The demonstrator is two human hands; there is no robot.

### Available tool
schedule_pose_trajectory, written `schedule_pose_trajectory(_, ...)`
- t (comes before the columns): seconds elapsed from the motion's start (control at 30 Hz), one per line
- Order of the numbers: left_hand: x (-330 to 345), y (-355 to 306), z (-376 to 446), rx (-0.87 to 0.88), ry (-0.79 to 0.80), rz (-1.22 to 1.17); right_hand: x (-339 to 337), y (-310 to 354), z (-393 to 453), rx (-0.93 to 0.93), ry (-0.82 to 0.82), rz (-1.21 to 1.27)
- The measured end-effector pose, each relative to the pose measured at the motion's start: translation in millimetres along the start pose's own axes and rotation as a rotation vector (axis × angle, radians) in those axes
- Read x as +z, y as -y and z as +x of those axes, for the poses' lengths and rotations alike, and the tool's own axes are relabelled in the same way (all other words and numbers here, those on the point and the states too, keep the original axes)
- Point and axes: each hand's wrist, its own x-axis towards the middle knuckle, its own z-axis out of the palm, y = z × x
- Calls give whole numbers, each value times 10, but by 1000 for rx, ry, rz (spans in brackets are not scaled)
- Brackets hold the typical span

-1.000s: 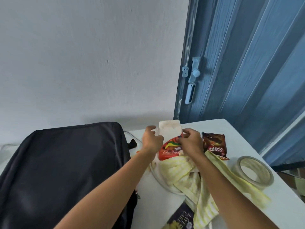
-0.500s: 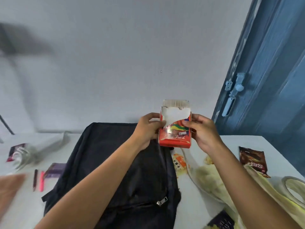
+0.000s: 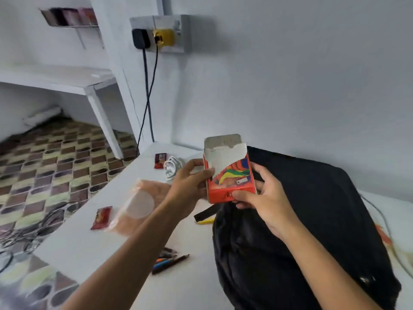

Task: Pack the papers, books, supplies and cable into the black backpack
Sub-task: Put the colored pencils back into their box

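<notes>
Presently both hands hold a red cardboard pencil box (image 3: 230,180) upright above the near edge of the black backpack (image 3: 312,220). The box is rectangular, glossy, printed with multicoloured swirls; its front face is torn away near the top, exposing grey-white board, and the top flap stands open. The left hand (image 3: 190,182) grips the box's left edge, thumb pressed on the front and fingers curled behind. The right hand (image 3: 263,202) pinches the lower right corner, thumb across the bottom front, fingers wrapped round the side.

The backpack, soft matt fabric, lies flat on the white table (image 3: 100,231), a metal zip pull (image 3: 364,280) visible at its lower right. On the table to its left lie loose coloured pencils (image 3: 169,261), slim and pointed. Further off sit a coiled white cable (image 3: 171,167), two red sachets (image 3: 101,218), and a translucent plastic bag (image 3: 138,204), blurred. A yellow item (image 3: 205,221) lies just beside the backpack's strap.
</notes>
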Motion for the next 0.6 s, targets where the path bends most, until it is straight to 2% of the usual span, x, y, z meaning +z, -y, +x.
schedule_pose_trajectory(0.13,-555,-6,-261,7,97,99,498,-148,0,35,26,-39)
schedule_pose_trajectory(0.33,-1146,168,-549,58,4,126,1136,-381,-40,82,45,-129)
schedule_pose_trajectory(0.5,-1634,225,-720,88,-38,61,1468,-512,-59,171,144,-219)
schedule_pose_trajectory(0.57,-1834,238,-781,92,-73,57,1475,-573,-46,113,200,-471)
schedule_pose_trajectory(0.6,-1923,251,-812,93,-82,66,1457,-604,-41,70,294,-677)
